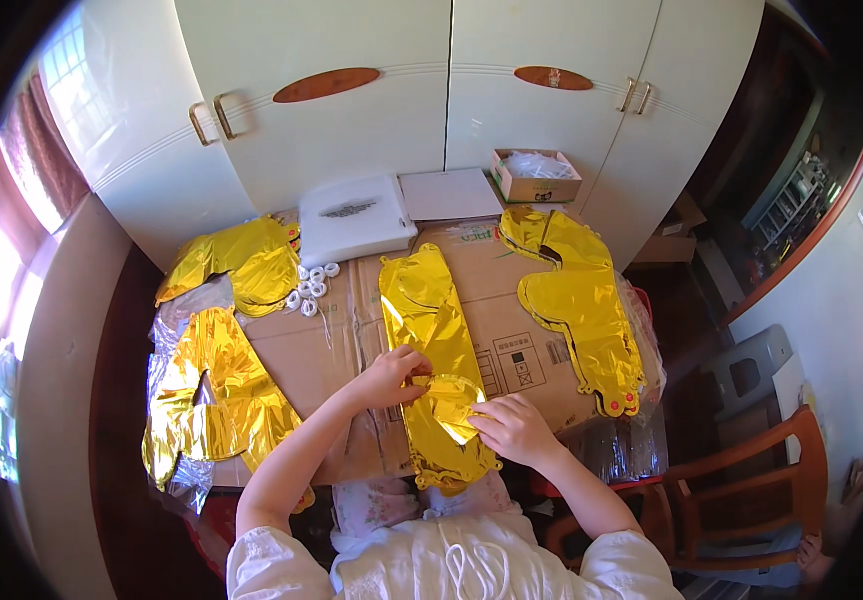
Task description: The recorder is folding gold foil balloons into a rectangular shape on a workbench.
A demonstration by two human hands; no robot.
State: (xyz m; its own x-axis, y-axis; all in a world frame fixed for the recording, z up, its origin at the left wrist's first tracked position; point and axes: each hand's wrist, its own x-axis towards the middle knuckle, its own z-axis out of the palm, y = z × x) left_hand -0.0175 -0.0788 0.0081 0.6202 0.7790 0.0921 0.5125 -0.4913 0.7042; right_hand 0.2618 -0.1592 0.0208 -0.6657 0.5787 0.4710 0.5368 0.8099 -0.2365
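Gold foil balloon (431,350) lies flat and deflated down the middle of the cardboard, its lower part folded up between your hands. Your left hand (391,377) pinches the fold's left edge, fingers closed on the foil; your right hand (513,428) presses the fold's right side down, fingers curled onto it, likely so the slippery foil keeps its crease

Left of you, a heap of crumpled gold foil balloons (216,385) spills over the edge, more stacked behind it. Right, another flat gold balloon (581,300) lies apart. Small white rolls (311,285) cluster near a white plastic case (354,218); a small open carton (536,177) sits at the back

Surface: flattened cardboard boxes (351,340) over a table. Room: white cupboard doors (311,90) behind, bright window at left, wooden chair (751,490) at right
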